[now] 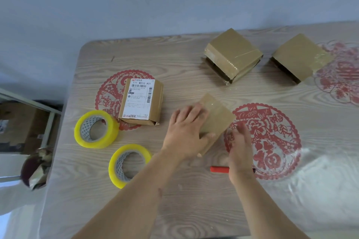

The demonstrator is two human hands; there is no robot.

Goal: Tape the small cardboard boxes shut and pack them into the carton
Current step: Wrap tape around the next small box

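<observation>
Four small boxes [217, 120], both hands [186, 132] on one

Two bare forearms reach in from below, no sleeves, watch or rings showing. The left forearm [136, 190] bears a small dark mark partway along it.
</observation>
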